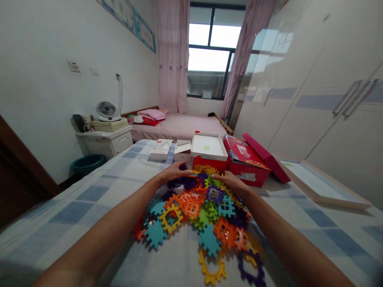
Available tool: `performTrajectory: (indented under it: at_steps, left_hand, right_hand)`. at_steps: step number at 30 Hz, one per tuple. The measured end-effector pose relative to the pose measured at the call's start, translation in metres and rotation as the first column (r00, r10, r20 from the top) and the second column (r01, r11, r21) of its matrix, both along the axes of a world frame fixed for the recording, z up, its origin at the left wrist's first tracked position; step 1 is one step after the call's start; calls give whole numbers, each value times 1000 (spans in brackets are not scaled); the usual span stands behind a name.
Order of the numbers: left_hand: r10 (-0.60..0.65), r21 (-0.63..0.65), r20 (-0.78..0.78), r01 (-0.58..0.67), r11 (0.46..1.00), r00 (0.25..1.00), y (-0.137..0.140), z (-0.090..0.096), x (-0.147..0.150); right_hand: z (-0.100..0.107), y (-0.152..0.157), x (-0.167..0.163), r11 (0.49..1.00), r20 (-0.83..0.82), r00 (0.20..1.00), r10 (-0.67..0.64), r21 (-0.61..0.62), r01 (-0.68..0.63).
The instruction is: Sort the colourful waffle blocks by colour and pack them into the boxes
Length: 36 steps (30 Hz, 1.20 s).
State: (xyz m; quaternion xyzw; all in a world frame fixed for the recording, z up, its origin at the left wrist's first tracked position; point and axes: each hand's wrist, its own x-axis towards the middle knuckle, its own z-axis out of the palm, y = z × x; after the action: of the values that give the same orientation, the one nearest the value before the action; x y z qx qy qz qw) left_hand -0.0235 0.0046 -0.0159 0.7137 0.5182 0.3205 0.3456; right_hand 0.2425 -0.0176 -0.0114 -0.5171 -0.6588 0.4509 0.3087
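A heap of toothed plastic building tiles (pixel 209 205) in orange, teal, yellow, green and purple lies on the bed cloth between my forearms. At the heap's far side, my left hand (pixel 176 172) is closed, its thumb stretched over a thin edge of tiles beside several purple ones. My right hand (pixel 231 181) grips at the other side, with its thumb by a green tile (pixel 216 181) and its fingers mostly hidden behind. Some yellow tiles (pixel 206 169) show between the hands. Nearest me lie a yellow frame tile (pixel 204 266) and a purple frame tile (pixel 241 268).
Beyond the heap stand a white box (pixel 161 148), a small open box (pixel 182 149) and a white tray-like lid (pixel 208 146). On the right are a red box (pixel 247 161), its leaning red lid (pixel 266 157) and a shallow tray (pixel 326 183). A checked cloth (pixel 89 199) covers the surface.
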Motion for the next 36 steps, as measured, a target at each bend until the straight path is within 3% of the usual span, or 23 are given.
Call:
performTrajectory:
  at_steps: [3, 5, 12, 17, 23, 27, 30, 33, 36]
  left_hand:
    - [-164, 12, 45, 164, 986, 985, 8, 5, 14]
    - [-208, 4, 50, 209, 978, 977, 13, 8, 19]
    - [-109, -4, -7, 109, 994, 994, 21, 10, 19]
    - [-247, -100, 54, 252, 963, 967, 15, 18, 20]
    - [-238, -166, 148, 261, 951, 960, 11, 24, 30]
    - [-181, -104, 139, 196, 975, 974, 8, 22, 29]
    - [-181, 49, 100, 177, 983, 978, -3, 23, 28]
    - [-249, 205, -17, 247, 947, 968, -31, 28, 31]
    - [-296, 310, -185, 342, 887, 937, -73, 32, 35]
  right_hand:
    - [5, 3, 4, 992, 22, 997, 79, -97, -76]
    - [7, 6, 4, 984, 22, 993, 120, -132, -116]
    - [5, 17, -8, 958, -130, 955, 266, -78, -277]
    - [9, 21, -20, 933, -208, 919, 336, -61, -355]
    - [0, 31, -38, 928, -175, 918, 355, -57, -369]
    - [2, 30, -45, 931, -257, 895, 363, 78, -355]
    - [11, 18, -44, 922, -248, 891, 381, 170, -347]
    - [21, -7, -38, 872, -86, 903, 421, 314, -376]
    - [26, -43, -30, 774, 197, 917, 347, 492, -398]
